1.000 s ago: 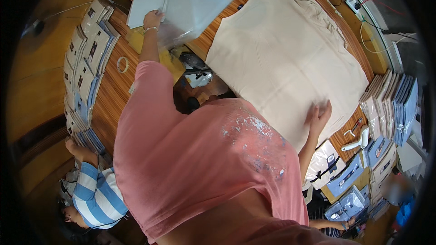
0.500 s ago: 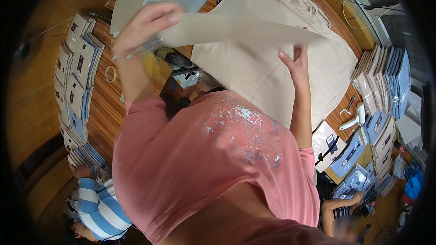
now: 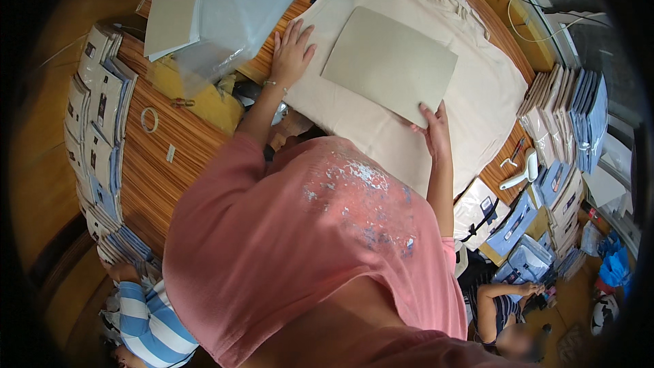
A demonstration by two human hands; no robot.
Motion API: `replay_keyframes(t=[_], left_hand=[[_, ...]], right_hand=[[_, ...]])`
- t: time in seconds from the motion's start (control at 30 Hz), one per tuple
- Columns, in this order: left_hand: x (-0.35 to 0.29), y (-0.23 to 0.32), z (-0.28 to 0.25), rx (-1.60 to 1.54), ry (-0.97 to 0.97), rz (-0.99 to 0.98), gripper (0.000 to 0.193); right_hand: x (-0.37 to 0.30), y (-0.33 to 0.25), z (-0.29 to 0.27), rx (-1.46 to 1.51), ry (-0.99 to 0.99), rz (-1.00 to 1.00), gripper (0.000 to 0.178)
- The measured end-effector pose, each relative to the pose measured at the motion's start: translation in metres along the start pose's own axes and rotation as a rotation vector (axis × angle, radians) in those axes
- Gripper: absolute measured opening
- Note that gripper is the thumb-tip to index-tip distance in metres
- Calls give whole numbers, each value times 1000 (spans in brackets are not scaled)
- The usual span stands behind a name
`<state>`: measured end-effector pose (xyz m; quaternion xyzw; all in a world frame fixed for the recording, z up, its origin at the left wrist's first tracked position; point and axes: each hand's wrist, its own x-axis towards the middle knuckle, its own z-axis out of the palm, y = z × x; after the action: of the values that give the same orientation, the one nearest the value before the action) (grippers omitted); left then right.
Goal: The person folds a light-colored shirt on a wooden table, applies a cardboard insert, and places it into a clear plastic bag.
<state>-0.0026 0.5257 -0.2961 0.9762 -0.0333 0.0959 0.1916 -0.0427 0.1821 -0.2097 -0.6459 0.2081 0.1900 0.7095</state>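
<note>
In the head view, a wood-grain table [image 3: 146,184] with a curved look (fisheye doing its thing, I reckon) is filling most of the frame. Stacks of bagged garments [image 3: 102,109] are running down the left edge, and more folded packs [image 3: 589,119] are standing at the right. Someone in a blue-and-white striped top [image 3: 153,320] is showing at lower left, and another person [image 3: 504,307] is sitting at lower right.

The grey-beige board [image 3: 390,61] is lying over the cream cloth [image 3: 361,119] in the upper middle. The right hand [image 3: 434,123] is pinching its lower right corner, thumb on top. The left hand [image 3: 291,54] is resting on the cloth's left edge, fingers a bit spread, just beside the board but not touching it.

The board is looking stiff, smooth and matte, roughly rectangular. The cloth is spreading wide and soft, bunching into wrinkles at its upper right. Clear, shiny plastic sheeting [image 3: 245,10] is lying at upper left, next to more flat boards [image 3: 174,13].
</note>
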Motion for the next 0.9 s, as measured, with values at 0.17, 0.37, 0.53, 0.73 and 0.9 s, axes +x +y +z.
replay_keyframes(t=[0.17, 0.37, 0.53, 0.73, 0.9], left_hand=[[6, 0, -13, -188, 189, -69, 47], [19, 34, -34, -539, 471, 10, 55], [5, 68, -17, -206, 110, 69, 61], [-13, 60, 21, -107, 38, 44, 56], [-14, 62, 17, -95, 20, 82, 52]], right_hand=[[17, -15, 2, -15, -21, -198, 33], [45, 3, 52, 74, -43, -128, 35], [58, 24, 75, 137, -47, -88, 31], [68, 19, 75, -89, -146, 29, 38], [59, 15, 67, -257, 75, -223, 59]])
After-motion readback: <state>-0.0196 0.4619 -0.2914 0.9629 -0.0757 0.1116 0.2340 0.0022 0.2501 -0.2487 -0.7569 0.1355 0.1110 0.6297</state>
